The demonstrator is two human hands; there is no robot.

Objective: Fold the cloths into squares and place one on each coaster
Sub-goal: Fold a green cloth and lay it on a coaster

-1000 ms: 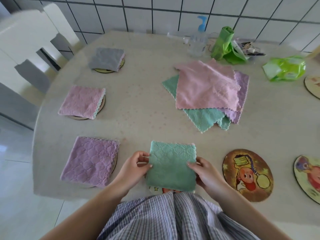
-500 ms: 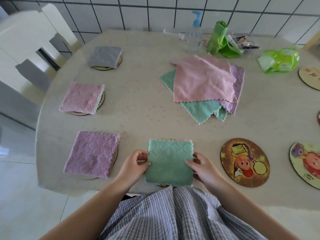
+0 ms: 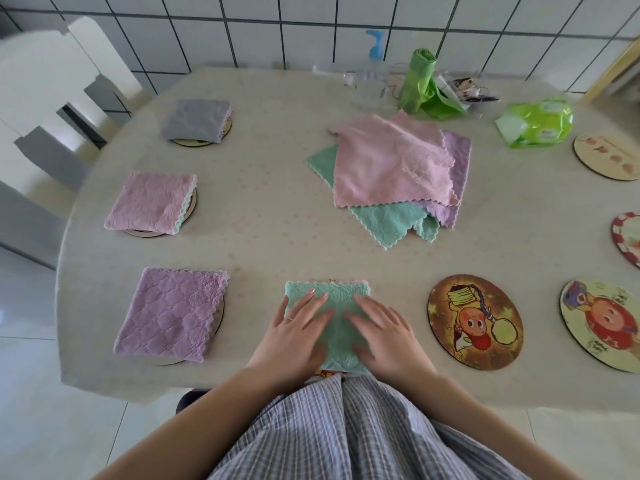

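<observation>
While both the left hand [image 3: 298, 332] and the right hand [image 3: 382, 332] press flat-fingered on the folded green quilted cloth [image 3: 329, 299] at the near table edge, four coasters look covered; the pile of unfolded cloths [image 3: 391, 168] mid-table and at least four bare round picture coasters [image 3: 474, 322] at the right remain.

Two bare forearms come up from the bottom of the frame, no sleeves showing on either one, no watch, no bracelet at the wrists. The left hand [image 3: 297, 336] wears a thin ring on one finger, a pale metal band catching a little light. The right hand [image 3: 384, 336] carries no ring that can be seen. Nails on both look short with light tips. Between the arms hangs a loose garment [image 3: 349, 431] in a fine plaid: blue-grey and white checks crossed with darker lines, gathered into soft vertical folds down the middle.
</observation>
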